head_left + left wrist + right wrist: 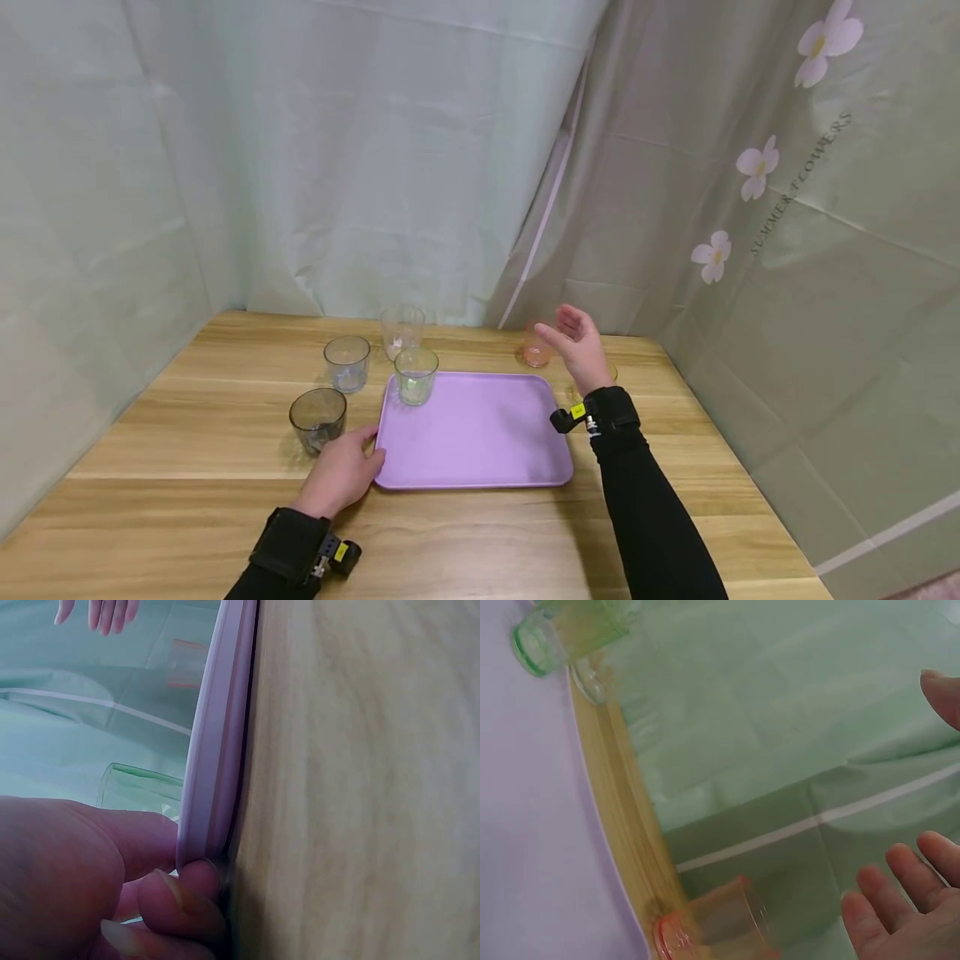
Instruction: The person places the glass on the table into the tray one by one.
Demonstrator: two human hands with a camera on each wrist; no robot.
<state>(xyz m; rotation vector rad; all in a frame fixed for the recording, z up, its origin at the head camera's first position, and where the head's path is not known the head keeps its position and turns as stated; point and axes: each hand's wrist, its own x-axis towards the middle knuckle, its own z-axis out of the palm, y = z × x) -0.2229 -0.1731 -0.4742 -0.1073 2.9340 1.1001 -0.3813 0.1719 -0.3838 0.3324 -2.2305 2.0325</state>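
Note:
A purple tray (pixel 480 442) lies on the wooden table, and my left hand (pixel 341 473) pinches its left edge near the front corner. In the left wrist view the thumb (pixel 142 836) is at the upper side of the rim, with curled fingertips (pixel 180 900) against its underside. A green glass (pixel 416 379) stands upright on the tray's far left corner. My right hand (pixel 581 346) is raised at the far right with fingers spread and nothing in them. Just left of it, beyond the tray, stands an orange-pink glass (pixel 535 353). A yellowish glass (pixel 576 392) is mostly hidden behind the right wrist.
Left of the tray stand a dark grey glass (pixel 317 412), close to my left hand, and a clear bluish glass (pixel 347 367). A taller clear glass (pixel 402 323) is behind the green one. Curtains (pixel 420 167) hang along the table's back and sides.

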